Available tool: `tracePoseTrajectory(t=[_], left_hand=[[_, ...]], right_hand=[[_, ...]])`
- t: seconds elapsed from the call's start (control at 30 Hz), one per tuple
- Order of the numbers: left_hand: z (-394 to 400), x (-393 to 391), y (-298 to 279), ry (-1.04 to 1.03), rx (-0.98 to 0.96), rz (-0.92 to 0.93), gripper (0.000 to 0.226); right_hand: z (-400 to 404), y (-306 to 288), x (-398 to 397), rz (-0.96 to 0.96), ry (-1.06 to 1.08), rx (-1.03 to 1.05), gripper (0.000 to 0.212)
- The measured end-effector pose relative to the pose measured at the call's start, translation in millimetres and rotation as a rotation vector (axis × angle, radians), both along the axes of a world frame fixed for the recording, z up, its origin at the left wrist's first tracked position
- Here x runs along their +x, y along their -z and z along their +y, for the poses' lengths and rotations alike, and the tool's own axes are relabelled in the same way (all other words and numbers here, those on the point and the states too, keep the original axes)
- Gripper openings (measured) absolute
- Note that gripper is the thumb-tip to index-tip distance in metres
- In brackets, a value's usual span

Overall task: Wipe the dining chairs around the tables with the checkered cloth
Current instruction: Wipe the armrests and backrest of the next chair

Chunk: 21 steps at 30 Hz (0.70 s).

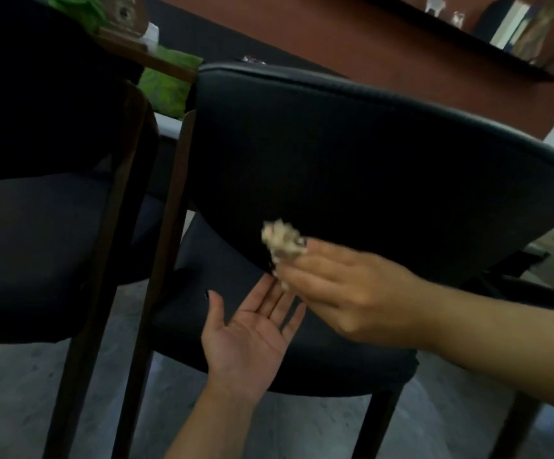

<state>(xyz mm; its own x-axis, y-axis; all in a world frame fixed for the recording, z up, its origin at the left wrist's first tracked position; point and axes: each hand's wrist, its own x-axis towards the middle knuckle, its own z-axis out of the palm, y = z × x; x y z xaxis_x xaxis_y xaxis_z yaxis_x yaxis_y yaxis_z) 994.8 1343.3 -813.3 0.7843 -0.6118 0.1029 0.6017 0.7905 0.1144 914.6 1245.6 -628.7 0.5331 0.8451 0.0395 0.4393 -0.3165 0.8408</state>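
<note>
Nearest, the left hand (pixel 247 332) lies palm up, fingers straight and holding nothing, over the chair (pixel 351 154) seat; just above it the right hand (pixel 332 293) pinches the cloth (pixel 282 240), a pale, crumpled wad, its checks blurred, pressed against the lower edge of the backrest; the backrest is a broad curved pad of smooth dark leather with a stitched rim, on slim dark wooden legs; a second chair (pixel 43 207) stands beside it, left; beyond, a wooden surface (pixel 156 59) edge carries green leaf-printed fabric (pixel 166 92).
</note>
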Motion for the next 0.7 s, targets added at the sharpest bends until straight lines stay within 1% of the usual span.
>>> tracePoseTrajectory(t=[0.07,0.13,0.17,0.23,0.3,0.33,0.4,0.5,0.6,0.67,0.7], left_hand=[[1,2,0,-0.013,0.017,0.0,0.084],[5,3,-2,-0.033,0.036,-0.013,0.085],[9,3,-4,-0.039,0.052,-0.029,0.086],[16,2,-9,-0.042,0.104,-0.075,0.09],[26,3,-12,-0.045,0.166,-0.083,0.092],[32,4,-11,-0.058,0.195,-0.065,0.093],[55,12,-7,-0.124,0.277,-0.003,0.091],[106,31,14,-0.32,0.423,0.102,0.086],[140,39,33,-0.516,0.452,0.248,0.072],[137,36,34,-0.558,0.526,0.263,0.066],[132,33,33,-0.565,0.589,0.248,0.065]], right_hand=[[14,-24,4,-0.092,-0.083,0.193,0.024],[25,-34,9,-0.213,-0.126,0.33,0.021],[29,-31,11,-0.253,-0.124,0.352,0.021],[32,-12,14,-0.271,-0.092,0.327,0.022],[30,10,17,-0.195,-0.053,0.324,0.023],[28,22,20,-0.132,-0.045,0.363,0.024],[26,51,23,0.013,-0.06,0.539,0.025],[31,113,27,0.222,-0.018,0.867,0.033],[59,164,53,0.327,0.119,1.085,0.042],[87,182,82,0.355,0.249,1.193,0.046],[101,189,96,0.365,0.297,1.192,0.048]])
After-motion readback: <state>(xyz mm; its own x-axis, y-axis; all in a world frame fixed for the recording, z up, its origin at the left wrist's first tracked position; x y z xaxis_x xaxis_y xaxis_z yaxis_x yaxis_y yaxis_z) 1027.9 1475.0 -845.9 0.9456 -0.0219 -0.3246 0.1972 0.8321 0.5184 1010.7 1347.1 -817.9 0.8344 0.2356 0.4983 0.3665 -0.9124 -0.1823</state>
